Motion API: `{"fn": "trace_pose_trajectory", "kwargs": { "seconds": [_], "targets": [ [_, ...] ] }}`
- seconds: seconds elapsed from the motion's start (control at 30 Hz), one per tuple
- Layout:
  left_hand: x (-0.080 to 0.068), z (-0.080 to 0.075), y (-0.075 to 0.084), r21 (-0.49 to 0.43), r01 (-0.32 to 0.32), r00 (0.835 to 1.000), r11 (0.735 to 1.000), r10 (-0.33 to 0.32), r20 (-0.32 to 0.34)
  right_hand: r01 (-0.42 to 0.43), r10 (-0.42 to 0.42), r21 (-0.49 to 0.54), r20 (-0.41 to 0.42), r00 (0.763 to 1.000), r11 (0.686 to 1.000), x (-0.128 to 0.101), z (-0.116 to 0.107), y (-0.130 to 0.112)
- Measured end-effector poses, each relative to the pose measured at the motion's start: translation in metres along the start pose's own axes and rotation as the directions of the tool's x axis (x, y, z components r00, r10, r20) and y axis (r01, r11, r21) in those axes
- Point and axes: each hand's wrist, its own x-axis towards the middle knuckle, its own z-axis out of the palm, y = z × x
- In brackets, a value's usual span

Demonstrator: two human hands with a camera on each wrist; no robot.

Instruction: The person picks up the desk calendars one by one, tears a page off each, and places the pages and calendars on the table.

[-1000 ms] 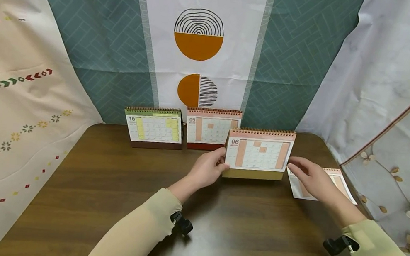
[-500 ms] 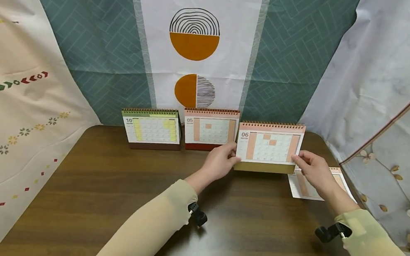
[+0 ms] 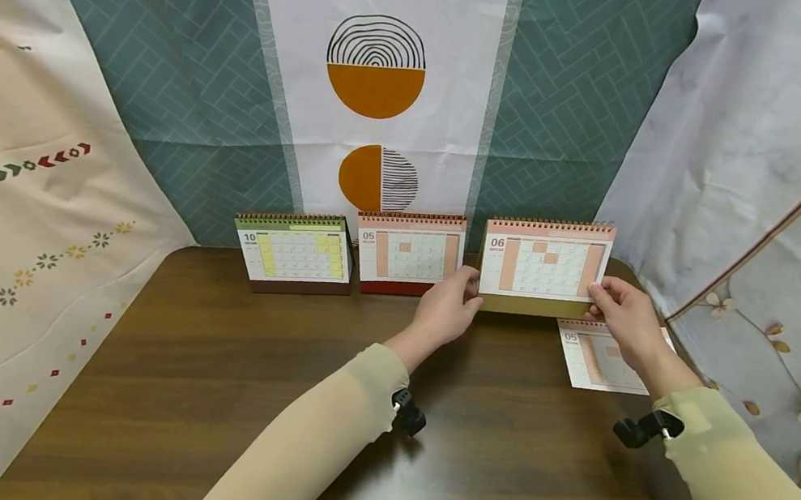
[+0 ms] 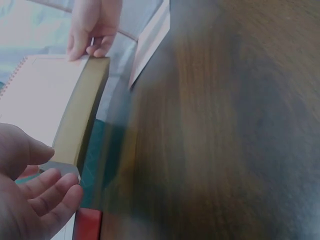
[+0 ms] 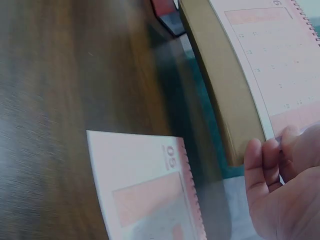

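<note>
June desk calendar (image 3: pixel 545 269) upright on table (image 3: pixel 209 393), left hand (image 3: pixel 447 308) and right hand (image 3: pixel 621 310) each grip an end

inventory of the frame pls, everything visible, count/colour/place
06 calendar: 1, pink page on tan base, back right of table, gripped at both side edges.
05 calendar: 1, pink page, red base, back centre.
10 calendar: 1, green and yellow page, dark brown base, back left.
Loose 05 sheet: 1, pink and white, flat on table at right.
Table: 1, dark brown wood.
Backdrop cloths: several; teal with a white panel of orange circles, cream at left, white floral at right.
Left hand, right hand: 2, beige sleeves.
</note>
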Motion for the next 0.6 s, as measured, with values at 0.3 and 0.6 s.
{"fn": "trace_pose_trajectory", "kwargs": {
  "seconds": [0.3,0.6],
  "targets": [
    [-0.009,-0.007,-0.016,-0.060,-0.007,1.000,0.998,0.009,0.023,-0.021,0.021,-0.010,-0.013,1.000,1.000,0.029,-0.002,0.003],
    [-0.017,-0.018,-0.027,-0.056,-0.026,0.998,0.998,0.029,0.050,-0.032,0.031,-0.017,-0.018,0.999,0.999,0.043,-0.002,0.020]
  ]
}}
